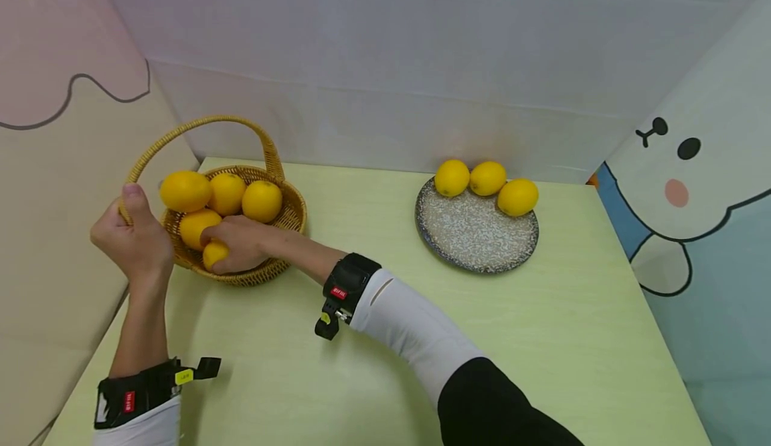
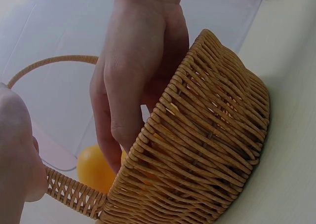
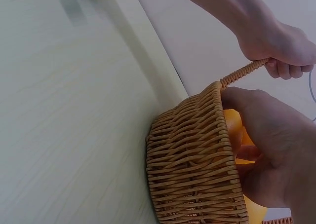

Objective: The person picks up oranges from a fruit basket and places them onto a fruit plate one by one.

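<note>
A wicker basket (image 1: pixel 295 215) with a tall arched handle (image 1: pixel 199 123) stands at the back left of the table, holding several yellow lemons (image 1: pixel 185 191). My left hand (image 1: pixel 137 238) grips the handle on its left side, thumb up. Inside the basket, my right hand (image 1: pixel 241 244) has its fingers curled round a lemon (image 1: pixel 215 254) near the front rim. The right wrist view shows that hand (image 3: pixel 271 140) reaching over the rim, with lemon skin (image 3: pixel 234 128) beside the thumb. Woven wall (image 2: pixel 197 135) hides most of the held lemon in the left wrist view.
To the right, a round speckled grey plate (image 1: pixel 476 235) with a dark rim bears three lemons (image 1: pixel 488 178) along its back edge. A white wall sheet (image 1: pixel 385 64) rises behind the pale table (image 1: pixel 361 218). Printed panels stand at both sides.
</note>
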Demonstrator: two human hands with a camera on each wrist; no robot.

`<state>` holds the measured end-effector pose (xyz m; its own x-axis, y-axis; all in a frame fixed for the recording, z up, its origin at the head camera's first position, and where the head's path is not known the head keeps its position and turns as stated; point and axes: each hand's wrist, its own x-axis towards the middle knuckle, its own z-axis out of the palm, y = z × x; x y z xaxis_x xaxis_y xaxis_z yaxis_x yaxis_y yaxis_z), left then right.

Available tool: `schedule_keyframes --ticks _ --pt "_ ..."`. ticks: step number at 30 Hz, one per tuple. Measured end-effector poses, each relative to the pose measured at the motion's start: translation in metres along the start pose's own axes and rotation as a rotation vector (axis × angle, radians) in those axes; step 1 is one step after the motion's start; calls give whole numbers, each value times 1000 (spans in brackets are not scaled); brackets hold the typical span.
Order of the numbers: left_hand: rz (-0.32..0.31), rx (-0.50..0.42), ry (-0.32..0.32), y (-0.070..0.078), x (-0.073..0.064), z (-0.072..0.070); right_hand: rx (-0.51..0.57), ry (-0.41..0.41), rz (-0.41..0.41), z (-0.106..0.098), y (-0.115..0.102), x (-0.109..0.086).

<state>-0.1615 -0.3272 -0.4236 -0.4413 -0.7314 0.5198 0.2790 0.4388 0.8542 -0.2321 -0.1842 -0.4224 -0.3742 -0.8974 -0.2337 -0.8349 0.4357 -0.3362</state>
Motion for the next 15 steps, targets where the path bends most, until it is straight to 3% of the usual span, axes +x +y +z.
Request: schedule_keyframes --ticks 8,15 --pt "9 -12 2 -1 -1 0 24 61 9 -2 3 -5" --pt "6 -18 5 0 -1 0 106 127 38 -7 7 -17"
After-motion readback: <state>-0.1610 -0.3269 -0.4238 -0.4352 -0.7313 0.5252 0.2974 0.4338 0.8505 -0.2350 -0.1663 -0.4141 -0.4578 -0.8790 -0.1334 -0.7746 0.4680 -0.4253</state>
